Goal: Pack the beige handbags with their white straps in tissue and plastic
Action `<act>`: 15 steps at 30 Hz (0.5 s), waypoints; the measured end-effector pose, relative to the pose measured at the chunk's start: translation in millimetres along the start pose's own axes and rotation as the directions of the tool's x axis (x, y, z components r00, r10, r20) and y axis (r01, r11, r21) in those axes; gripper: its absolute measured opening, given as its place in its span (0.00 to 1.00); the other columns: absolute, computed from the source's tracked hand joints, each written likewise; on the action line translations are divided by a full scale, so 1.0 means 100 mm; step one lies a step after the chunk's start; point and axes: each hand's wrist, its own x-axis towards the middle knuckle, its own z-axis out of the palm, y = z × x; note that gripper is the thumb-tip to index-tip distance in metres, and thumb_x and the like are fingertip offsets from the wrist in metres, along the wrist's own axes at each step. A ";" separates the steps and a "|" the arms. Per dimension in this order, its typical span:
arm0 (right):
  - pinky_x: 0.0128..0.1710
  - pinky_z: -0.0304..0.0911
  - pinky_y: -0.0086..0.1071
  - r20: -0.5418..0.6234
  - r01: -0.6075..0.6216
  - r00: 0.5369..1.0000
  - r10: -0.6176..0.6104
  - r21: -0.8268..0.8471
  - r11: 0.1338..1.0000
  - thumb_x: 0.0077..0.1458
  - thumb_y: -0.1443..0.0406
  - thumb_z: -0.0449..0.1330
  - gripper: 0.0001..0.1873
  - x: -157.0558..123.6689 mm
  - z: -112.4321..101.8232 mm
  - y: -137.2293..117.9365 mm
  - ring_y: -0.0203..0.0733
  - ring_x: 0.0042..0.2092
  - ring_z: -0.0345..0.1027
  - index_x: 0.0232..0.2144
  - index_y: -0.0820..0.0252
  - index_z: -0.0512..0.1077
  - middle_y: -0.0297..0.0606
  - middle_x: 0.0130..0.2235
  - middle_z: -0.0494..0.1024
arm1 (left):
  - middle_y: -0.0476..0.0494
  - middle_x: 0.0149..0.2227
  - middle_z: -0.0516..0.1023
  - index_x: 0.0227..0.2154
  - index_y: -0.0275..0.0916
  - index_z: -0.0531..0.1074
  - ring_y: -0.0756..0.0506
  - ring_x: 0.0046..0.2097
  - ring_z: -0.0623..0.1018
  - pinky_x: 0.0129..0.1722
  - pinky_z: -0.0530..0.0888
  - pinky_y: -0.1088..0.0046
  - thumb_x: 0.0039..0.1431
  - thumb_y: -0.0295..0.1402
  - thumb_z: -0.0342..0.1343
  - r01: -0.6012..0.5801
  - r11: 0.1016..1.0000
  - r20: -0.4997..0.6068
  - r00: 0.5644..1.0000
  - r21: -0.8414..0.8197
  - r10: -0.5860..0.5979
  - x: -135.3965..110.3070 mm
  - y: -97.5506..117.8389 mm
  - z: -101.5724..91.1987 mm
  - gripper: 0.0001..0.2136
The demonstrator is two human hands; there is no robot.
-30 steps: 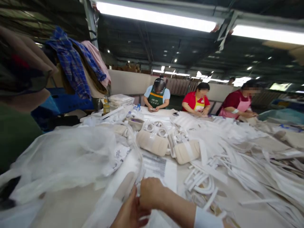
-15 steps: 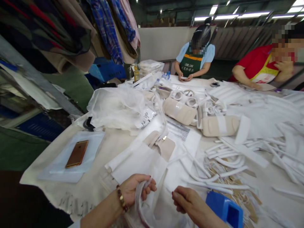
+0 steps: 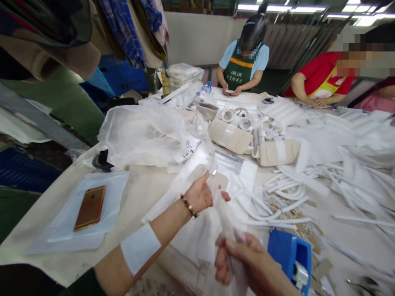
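Note:
My left hand (image 3: pixel 202 194), with a bead bracelet at the wrist, is raised over the table and holds the upper end of a thin translucent white bag (image 3: pixel 222 213). My right hand (image 3: pixel 243 257) is closed around the lower part of the same bag, close to the bottom edge of the view. The bag stretches between the two hands. A white patch sits on my left forearm (image 3: pixel 140 248).
A blue tape dispenser (image 3: pixel 290 255) stands right of my right hand. A gold phone (image 3: pixel 90 207) lies on a clear sleeve at the left. A heap of plastic bags (image 3: pixel 145 133), beige rolls (image 3: pixel 230 137) and white strips (image 3: pixel 308 189) cover the table. Other people (image 3: pixel 242 65) work at the far side.
The view has dropped toward the table. My left hand has risen and moved right with the bag; my right hand has closed on the bag's lower part.

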 end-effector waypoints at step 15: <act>0.30 0.70 0.26 -0.367 0.354 0.905 -0.213 0.376 0.857 0.44 0.73 0.62 0.05 0.61 0.21 -0.61 0.36 0.29 0.72 0.28 0.68 0.69 0.41 0.27 0.76 | 0.44 0.21 0.71 0.26 0.31 0.71 0.50 0.23 0.70 0.24 0.65 0.75 0.36 0.56 0.60 -0.195 0.897 0.293 0.953 0.398 0.077 -0.70 -0.84 -0.13 0.28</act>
